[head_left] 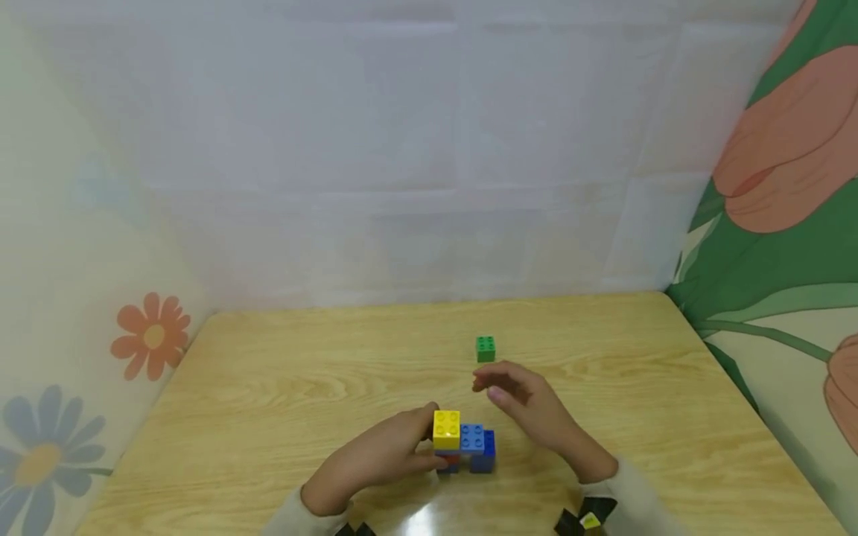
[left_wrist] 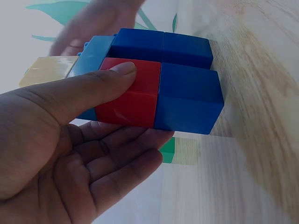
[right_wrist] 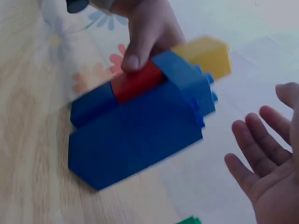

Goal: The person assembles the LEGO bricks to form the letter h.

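Observation:
My left hand grips a small structure of stacked toy bricks standing on the table. Its thumb lies on the red brick, with the fingers on the opposite side. A blue brick sits below the red one. Above it a lighter blue brick reaches across to a dark blue stack, and a yellow brick tops the left end. My right hand hovers right of the structure, holding nothing, its fingers loosely bent and apart from the bricks. Beyond its fingertips stands a green brick.
The wood-grain table meets a white cloth backdrop at its far edge. Flower-patterned cloth hangs on the left and right. Dark wrist straps show at both sleeves.

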A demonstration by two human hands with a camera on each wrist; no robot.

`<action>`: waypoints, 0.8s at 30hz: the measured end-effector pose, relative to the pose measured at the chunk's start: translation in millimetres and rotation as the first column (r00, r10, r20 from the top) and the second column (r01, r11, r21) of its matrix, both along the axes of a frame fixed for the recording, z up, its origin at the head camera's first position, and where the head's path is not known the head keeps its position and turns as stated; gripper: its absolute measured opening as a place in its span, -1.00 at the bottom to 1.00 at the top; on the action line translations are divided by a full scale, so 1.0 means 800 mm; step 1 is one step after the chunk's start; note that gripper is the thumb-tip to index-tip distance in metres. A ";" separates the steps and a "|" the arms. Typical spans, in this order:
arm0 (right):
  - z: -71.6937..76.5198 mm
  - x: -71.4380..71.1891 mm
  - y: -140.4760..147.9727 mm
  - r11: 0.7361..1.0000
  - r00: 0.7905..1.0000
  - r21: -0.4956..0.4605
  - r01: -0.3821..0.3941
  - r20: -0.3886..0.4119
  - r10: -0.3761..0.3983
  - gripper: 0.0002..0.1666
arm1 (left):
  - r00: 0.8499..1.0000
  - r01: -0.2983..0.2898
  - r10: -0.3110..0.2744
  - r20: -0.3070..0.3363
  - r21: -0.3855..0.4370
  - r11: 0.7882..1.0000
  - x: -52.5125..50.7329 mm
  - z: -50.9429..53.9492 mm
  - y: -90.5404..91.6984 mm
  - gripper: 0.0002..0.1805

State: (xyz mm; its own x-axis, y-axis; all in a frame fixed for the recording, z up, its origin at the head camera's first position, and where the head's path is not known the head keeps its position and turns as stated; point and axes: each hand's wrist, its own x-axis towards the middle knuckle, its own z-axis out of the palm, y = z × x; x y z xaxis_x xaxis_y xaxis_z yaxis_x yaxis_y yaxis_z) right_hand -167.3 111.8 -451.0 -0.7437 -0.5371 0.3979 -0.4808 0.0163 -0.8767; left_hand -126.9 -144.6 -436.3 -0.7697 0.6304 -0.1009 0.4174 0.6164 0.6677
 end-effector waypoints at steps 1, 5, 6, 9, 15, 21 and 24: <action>-0.003 -0.005 0.003 0.999 0.999 -0.020 0.029 0.034 -0.028 -0.67 | 1.000 -0.002 0.002 0.002 -0.004 1.000 0.000 0.001 0.000 -0.57; -0.021 -0.022 0.010 0.991 0.985 -0.054 0.121 0.129 -0.113 -0.64 | 1.000 -0.003 0.003 0.020 0.000 1.000 0.000 0.001 0.000 -0.56; -0.026 -0.026 0.010 0.989 0.980 -0.049 0.143 0.150 -0.134 -0.63 | 1.000 -0.003 0.003 0.022 -0.001 1.000 0.000 0.001 0.000 -0.56; -0.038 -0.037 0.011 0.978 0.957 -0.010 0.210 0.208 -0.204 -0.61 | 1.000 -0.004 0.004 0.029 -0.003 1.000 0.000 0.001 0.000 -0.55; -0.037 -0.051 0.001 0.931 0.874 0.042 0.362 0.333 -0.354 -0.63 | 1.000 -0.010 0.010 0.027 -0.016 1.000 0.000 0.000 0.000 -0.57; -0.034 -0.062 -0.011 0.898 0.842 0.012 0.440 0.341 -0.417 -0.59 | 1.000 -0.012 0.013 0.013 -0.029 0.999 0.001 -0.001 0.001 -0.58; -0.047 -0.072 -0.013 0.884 0.841 0.021 0.467 0.298 -0.452 -0.61 | 1.000 -0.015 0.016 0.008 -0.035 0.999 0.002 0.000 0.001 -0.56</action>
State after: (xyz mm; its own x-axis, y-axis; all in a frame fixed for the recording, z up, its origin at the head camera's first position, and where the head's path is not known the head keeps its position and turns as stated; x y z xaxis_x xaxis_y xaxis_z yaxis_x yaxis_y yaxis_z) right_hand -224.9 101.4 -488.3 -0.9850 -0.0902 0.1469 -0.1575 0.1245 -0.9796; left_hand -125.3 -143.6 -436.1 -0.7783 0.6145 -0.1289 0.4025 0.6459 0.6487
